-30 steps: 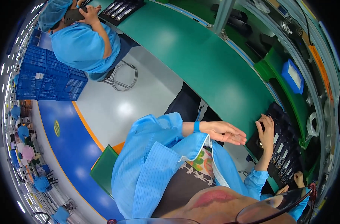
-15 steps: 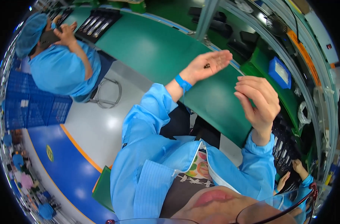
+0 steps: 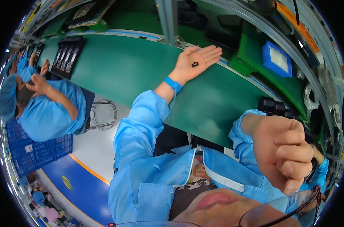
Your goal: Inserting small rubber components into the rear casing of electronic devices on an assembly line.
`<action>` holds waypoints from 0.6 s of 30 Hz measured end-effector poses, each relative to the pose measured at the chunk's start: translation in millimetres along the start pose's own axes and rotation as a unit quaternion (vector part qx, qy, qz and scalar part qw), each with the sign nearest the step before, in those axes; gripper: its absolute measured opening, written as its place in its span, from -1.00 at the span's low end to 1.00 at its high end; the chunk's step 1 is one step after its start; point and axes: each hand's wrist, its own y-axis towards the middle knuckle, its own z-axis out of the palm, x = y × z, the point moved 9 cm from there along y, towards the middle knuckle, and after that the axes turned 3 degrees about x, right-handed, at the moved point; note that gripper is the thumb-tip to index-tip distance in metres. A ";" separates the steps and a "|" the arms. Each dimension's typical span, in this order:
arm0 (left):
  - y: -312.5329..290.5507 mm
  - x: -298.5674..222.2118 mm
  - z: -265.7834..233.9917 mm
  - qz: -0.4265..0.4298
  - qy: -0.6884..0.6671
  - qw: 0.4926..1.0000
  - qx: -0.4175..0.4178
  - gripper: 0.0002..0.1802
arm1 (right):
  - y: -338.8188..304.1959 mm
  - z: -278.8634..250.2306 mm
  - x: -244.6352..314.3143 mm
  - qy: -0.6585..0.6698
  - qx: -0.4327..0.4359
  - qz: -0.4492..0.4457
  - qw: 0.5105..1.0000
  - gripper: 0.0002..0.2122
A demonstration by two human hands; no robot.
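My left hand (image 3: 197, 62) is stretched out palm up over the far side of the green work table (image 3: 141, 64), its fingers flat. A few tiny black parts (image 3: 195, 64) lie loose on that palm. A blue wrist strap (image 3: 173, 84) with a thin cord circles the left wrist. My right hand (image 3: 281, 147) is raised close to the camera at the right, its fingers curled inward. Whatever its fingertips may pinch is hidden or too small to make out.
A blue box (image 3: 277, 60) with white contents stands on a green shelf (image 3: 242, 56). Black parts (image 3: 274, 106) sit at the table's right end, black trays (image 3: 68, 56) at the left. A metal post (image 3: 167, 22) rises behind. A co-worker (image 3: 51, 106) is at the left.
My right hand has come back from over the table toward the camera, its fingers more curled. The left palm has turned flatter upward. The whole view has shifted.
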 end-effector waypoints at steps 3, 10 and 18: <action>-4.2 -3.7 7.5 0.010 0.062 0.998 -0.015 -0.23 | 4.5 -10.2 -10.9 0.027 -0.021 0.006 0.999 -0.78; -7.0 1.0 8.0 -0.009 0.071 0.997 -0.035 -0.16 | 12.1 -22.9 -48.8 0.041 0.023 0.099 0.994 -0.64; -11.2 11.8 6.8 -0.019 0.059 0.997 -0.050 -0.10 | 15.7 -58.1 -62.8 0.066 0.058 0.159 0.983 -0.64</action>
